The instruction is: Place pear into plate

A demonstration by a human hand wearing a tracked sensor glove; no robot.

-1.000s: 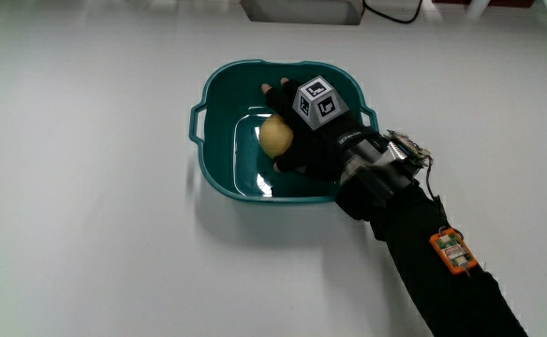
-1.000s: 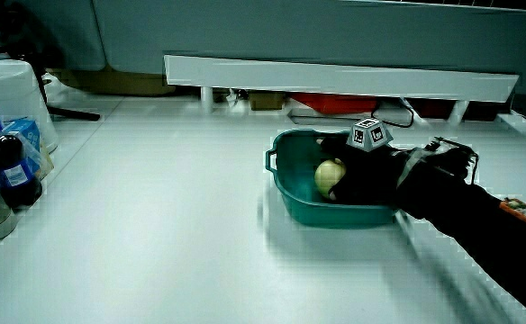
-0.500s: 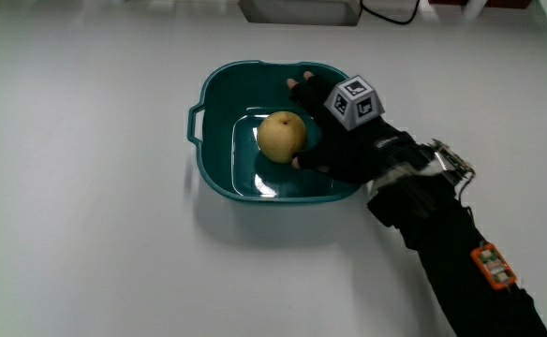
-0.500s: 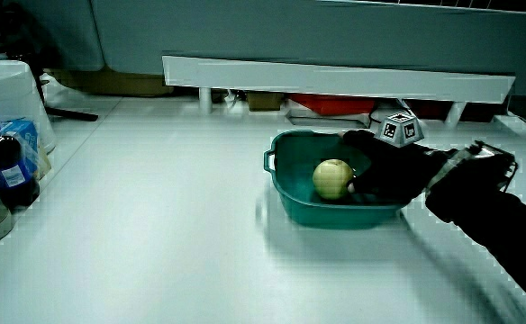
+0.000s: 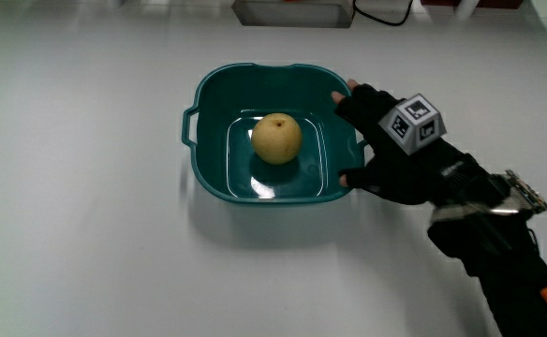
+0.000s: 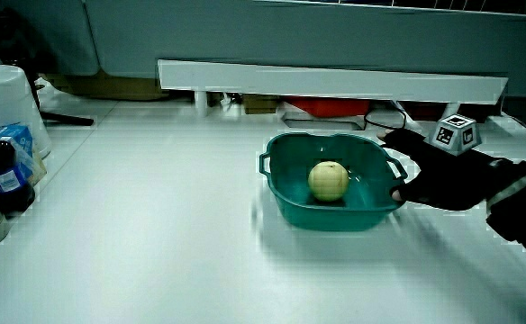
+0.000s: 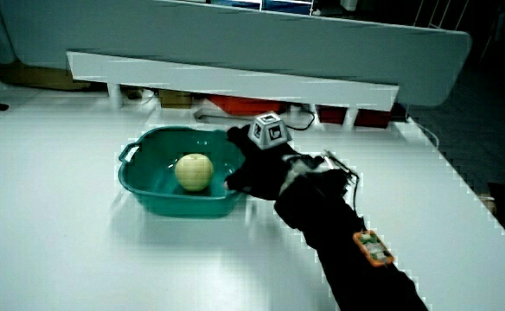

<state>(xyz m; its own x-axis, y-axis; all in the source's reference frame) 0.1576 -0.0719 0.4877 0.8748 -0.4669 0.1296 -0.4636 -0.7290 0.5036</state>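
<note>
A pale yellow pear [image 5: 277,138] [image 6: 328,181] [image 7: 194,171] rests alone in the middle of a teal plate with handles [image 5: 210,167] [image 6: 285,204] [image 7: 140,193], deep like a basin. The hand [image 5: 378,142] [image 6: 430,176] [image 7: 253,166], in a black glove with a patterned cube on its back, hovers just outside the plate's rim, beside one handle. Its fingers are spread and hold nothing. The forearm runs from the hand toward the person.
A low white partition [image 6: 335,80] [image 7: 235,76] runs along the table's edge, with cables and red things under it. A dark bottle [image 6: 0,175], a small carton and a white tub [image 6: 6,94] stand at the table's edge in a side view.
The hand let go of the pear and drew back out of the plate to just outside its rim. The pear stays in the plate's middle.
</note>
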